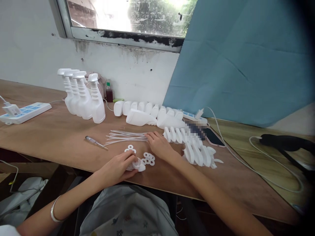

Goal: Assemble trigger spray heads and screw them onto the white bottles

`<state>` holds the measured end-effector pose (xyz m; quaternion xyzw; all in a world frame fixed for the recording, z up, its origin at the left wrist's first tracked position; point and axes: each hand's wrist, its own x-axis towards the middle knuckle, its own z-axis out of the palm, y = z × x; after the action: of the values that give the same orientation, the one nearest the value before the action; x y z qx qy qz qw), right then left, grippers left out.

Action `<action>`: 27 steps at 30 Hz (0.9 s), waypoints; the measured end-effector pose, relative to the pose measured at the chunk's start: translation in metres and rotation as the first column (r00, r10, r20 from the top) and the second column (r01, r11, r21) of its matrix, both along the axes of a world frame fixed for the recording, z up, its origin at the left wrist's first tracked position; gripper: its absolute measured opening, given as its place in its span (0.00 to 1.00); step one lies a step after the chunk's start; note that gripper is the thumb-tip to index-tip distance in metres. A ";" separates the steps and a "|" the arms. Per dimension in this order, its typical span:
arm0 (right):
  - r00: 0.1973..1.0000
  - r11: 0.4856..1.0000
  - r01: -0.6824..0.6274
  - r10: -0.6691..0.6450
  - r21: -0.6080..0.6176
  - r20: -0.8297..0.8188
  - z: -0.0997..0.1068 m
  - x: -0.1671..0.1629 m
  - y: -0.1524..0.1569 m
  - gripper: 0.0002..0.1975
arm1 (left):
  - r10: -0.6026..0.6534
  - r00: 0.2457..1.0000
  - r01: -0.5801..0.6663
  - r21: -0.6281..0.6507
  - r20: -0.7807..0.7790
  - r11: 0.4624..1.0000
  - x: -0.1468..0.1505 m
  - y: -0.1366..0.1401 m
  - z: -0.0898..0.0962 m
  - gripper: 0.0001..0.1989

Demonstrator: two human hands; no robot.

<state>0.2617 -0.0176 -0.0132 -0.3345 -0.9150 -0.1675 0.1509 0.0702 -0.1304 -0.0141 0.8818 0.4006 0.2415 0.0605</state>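
My left hand (120, 166) is closed around a white spray trigger head (140, 167), held low near the table's front edge. Its round collar faces up beside my fingertips. White ring washers (149, 158) lie in a small heap just right of it, and more washers (130, 148) sit behind my left fingers. My right hand (157, 143) reaches to the right ends of a bundle of thin white dip tubes (125, 136), its fingers curled over them. How many tubes it grips is hidden. To its right lie several white trigger heads (197, 153) in rows.
Several assembled spray bottles (85, 98) stand at the back left. More white bottles (140, 117) lie along the wall. A screwdriver (95, 142) rests left of the tubes. Power strips (27, 112), a phone (213, 136) and a white cable (236, 157) are on the table.
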 end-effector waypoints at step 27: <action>0.967 0.883 0.003 -0.122 -0.470 -0.225 0.066 0.059 -0.031 0.08 | 0.063 0.968 -0.084 0.076 0.243 0.994 0.001 0.005 -0.022 0.09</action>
<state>0.3210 -0.0485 0.0533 -0.4087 -0.8909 0.0952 0.1736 0.0714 -0.1255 -0.0366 0.8322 0.4122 0.3656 0.0619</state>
